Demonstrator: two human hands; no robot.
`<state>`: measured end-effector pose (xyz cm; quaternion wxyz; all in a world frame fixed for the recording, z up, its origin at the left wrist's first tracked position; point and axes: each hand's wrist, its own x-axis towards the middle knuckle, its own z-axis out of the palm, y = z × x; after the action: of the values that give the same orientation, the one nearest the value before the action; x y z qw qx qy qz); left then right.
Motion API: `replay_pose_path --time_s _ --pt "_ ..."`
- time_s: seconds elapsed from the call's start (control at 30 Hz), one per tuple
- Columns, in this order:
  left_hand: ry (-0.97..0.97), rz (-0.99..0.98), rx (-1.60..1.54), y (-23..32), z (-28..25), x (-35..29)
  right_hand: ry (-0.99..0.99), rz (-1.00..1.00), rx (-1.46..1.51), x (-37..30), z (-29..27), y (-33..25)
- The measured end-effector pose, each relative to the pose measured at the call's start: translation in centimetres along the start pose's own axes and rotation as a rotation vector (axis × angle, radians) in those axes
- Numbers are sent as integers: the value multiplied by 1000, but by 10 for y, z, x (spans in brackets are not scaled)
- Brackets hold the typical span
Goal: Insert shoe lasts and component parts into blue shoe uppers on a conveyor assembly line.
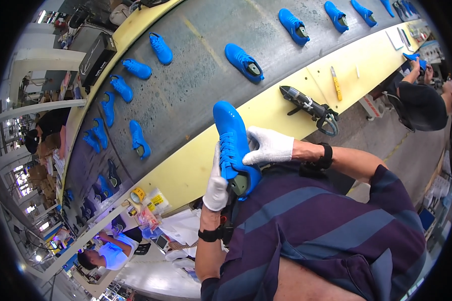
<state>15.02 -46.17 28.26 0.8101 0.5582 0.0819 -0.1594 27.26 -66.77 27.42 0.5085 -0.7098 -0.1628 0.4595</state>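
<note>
The blue shoe (232, 145) is held up between my two gloved hands, in front of my chest at the near edge of the yellow desk (176, 170). Its long axis runs away from me with a slight lean to the left: toe toward the dark belt (186, 100), heel opening close to my shirt (306, 210), laces facing up at me. My left hand (216, 188) lies along its left side, fingers stretched forward, the palm back by the heel. My right hand (271, 146) comes in from the right and closes on the other side around the middle, thumb at the edge of the laces. Both touch it, so neither is nearer; the fingers underneath I can't see.

As for writing, the black box (98, 59) across the belt carries pale lettering and a curved mark, and the yellow tape roll (137, 195) to my left shows dark print. A small mark seems to sit on the green insole (239, 184) in the heel, too small to read.
</note>
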Motion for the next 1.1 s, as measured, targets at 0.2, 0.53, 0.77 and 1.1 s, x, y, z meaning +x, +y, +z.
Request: replay_pose_path --time_s 0.2,0.53,0.77,1.1 --pt "13 -33 -31 -5 -2 -2 -18 35 127 5 1 4" --pt "146 -201 -425 -58 -43 8 -1 48 179 16 -26 24" --pt "50 -331 -260 -119 -97 86 1201 -279 -1064 48 -138 151" --pt "256 -496 165 -221 -98 125 653 147 -598 30 -139 202"
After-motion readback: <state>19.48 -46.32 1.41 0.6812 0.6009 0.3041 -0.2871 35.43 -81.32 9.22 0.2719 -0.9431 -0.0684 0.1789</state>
